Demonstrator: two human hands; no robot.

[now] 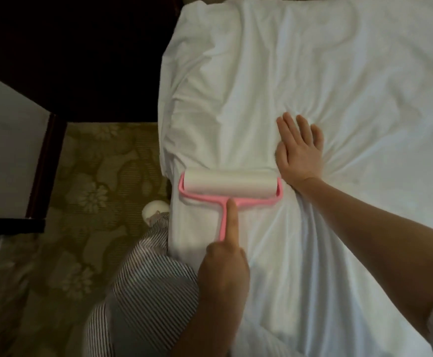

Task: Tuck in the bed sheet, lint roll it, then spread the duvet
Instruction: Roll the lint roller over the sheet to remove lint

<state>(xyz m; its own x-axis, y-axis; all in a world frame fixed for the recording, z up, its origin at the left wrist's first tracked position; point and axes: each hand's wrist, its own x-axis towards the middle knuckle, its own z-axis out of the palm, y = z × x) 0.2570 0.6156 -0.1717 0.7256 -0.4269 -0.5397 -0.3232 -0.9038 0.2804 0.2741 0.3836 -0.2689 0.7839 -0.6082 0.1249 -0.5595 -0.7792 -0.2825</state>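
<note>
**sheetwatcher:** Okay, so you've got the lint roller (229, 185) down on the bed sheet (339, 86), close to the bed's left side. The roll's left end is nearly at the edge where the sheet drops off. The white roll lies crosswise, with its long axis running left to right in your view. The pink handle (223, 228) sticks straight back toward you, square to the roll.

**fluffpatrol:** Yeah, and your left hand (223, 269) is grasping that handle at its near end. Your index finger (232, 222) is laid straight along it, tip almost at the pink crossbar. The rest of your fingers are hidden under the hand.

**sheetwatcher:** Your right hand (299, 153) isn't gripping anything. It's released and flat, palm down on the sheet, fingers straight and pointing away from you, just beside the roll's right end. Wrinkles fan out from under it.

**fluffpatrol:** The heel of that hand sits really near the roller's right bracket. Touching or not, I can't tell.

**sheetwatcher:** The sheet's white and pretty rumpled toward the far end. Off the bed on your left there's patterned carpet (94, 176), your striped trouser leg (146, 279) against the mattress side, a pale shoe (156, 208) and some dark wooden furniture (48, 163).
</note>
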